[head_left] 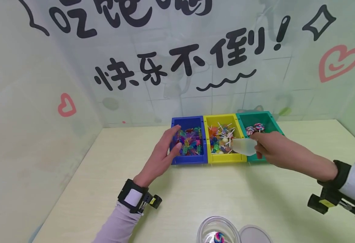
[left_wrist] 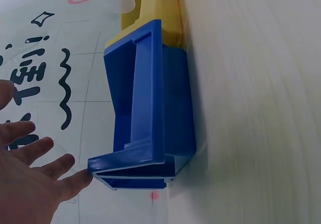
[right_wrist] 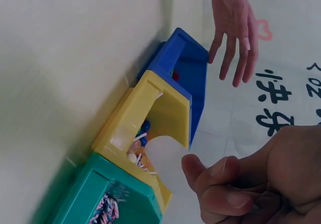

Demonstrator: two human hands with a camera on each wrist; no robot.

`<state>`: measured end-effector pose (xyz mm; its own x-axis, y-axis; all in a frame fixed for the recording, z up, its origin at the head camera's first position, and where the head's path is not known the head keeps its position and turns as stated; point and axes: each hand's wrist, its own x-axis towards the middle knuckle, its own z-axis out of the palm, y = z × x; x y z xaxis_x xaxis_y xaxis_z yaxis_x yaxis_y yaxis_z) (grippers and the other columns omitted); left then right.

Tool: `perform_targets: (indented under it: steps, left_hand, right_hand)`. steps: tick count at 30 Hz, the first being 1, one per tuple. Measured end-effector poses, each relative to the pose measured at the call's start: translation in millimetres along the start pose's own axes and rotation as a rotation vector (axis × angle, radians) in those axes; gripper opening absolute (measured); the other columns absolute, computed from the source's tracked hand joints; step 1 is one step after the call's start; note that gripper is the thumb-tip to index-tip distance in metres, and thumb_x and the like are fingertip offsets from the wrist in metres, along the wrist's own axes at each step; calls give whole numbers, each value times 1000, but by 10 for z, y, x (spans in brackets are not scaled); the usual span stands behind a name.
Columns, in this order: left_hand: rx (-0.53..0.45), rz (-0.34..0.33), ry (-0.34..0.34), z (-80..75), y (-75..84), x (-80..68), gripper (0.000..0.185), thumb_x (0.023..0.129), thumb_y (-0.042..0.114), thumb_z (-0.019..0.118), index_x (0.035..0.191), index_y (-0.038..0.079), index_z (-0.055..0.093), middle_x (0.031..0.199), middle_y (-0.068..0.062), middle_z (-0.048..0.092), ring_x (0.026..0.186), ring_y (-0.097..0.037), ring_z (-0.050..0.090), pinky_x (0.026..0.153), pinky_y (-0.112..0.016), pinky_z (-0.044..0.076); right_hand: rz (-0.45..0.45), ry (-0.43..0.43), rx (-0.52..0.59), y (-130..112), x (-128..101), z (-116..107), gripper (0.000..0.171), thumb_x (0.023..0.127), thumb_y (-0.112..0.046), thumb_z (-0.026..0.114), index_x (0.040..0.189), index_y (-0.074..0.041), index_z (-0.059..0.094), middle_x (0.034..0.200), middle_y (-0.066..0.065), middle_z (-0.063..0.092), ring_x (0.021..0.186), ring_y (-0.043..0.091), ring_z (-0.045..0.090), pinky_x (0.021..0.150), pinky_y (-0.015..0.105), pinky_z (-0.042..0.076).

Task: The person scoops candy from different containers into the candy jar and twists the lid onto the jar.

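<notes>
Three bins stand side by side at the back of the table: a blue bin (head_left: 175, 160) of bright candies, a yellow bin (head_left: 207, 135) of small lollipops and a green bin (head_left: 273, 122) with swirl lollipops. My left hand (head_left: 173, 141) is flat with straight fingers against the blue bin's left wall; a fingertip (left_wrist: 84, 178) touches the corner of the blue bin (left_wrist: 150, 108). My right hand (head_left: 258, 149) pinches a translucent white scoop (head_left: 243, 146) over the edge between the yellow and green bins. In the right wrist view the scoop (right_wrist: 168, 159) hangs over the yellow bin (right_wrist: 150, 106).
A clear round jar (head_left: 202, 230) with one swirl lollipop inside stands at the table's near edge, its lid (head_left: 254, 235) lying beside it on the right. Walls with printed black characters and red hearts close in the back and left sides.
</notes>
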<state>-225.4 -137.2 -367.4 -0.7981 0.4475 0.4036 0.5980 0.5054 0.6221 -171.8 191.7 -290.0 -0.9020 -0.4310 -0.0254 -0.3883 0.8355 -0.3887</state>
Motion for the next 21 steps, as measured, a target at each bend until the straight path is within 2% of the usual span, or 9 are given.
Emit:
perform_targets:
  steps: [3,10,15,18,21]
  left_hand:
    - [34,-30,27,24,-64,34,53,95,34,40,142,23,20,146,6,22,134,-13,20,106,-44,24]
    - [55,-71,26,74,-166,85,54,94,37,39,142,20,20,147,0,20,134,-15,20,106,-43,24]
    - [70,-106,22,120,-217,127,55,94,38,39,142,17,21,147,-5,18,134,-18,20,105,-42,25]
    - [76,-131,24,140,-234,139,55,94,36,41,142,18,20,147,-7,16,134,-20,21,105,-42,26]
    - [82,-147,29,155,-247,147,55,93,33,43,142,18,20,147,-8,15,133,-22,23,104,-43,27]
  right_hand:
    - [9,5,-85,-42,67,29,7,87,-1,51,93,0,52,58,-4,48,55,11,42,50,23,35]
    - [71,-58,-221,-205,204,52,9,82,-1,57,90,3,54,63,4,50,55,15,44,48,22,41]
    - [51,-97,-326,-357,295,36,9,77,3,60,84,-1,54,60,4,46,55,17,44,50,23,40]
    - [45,-127,-339,-424,364,-1,9,77,1,60,83,-2,54,58,4,44,54,17,44,48,22,37]
    - [64,-179,-308,-477,446,-62,9,78,0,60,85,-1,54,56,3,43,50,16,44,45,21,35]
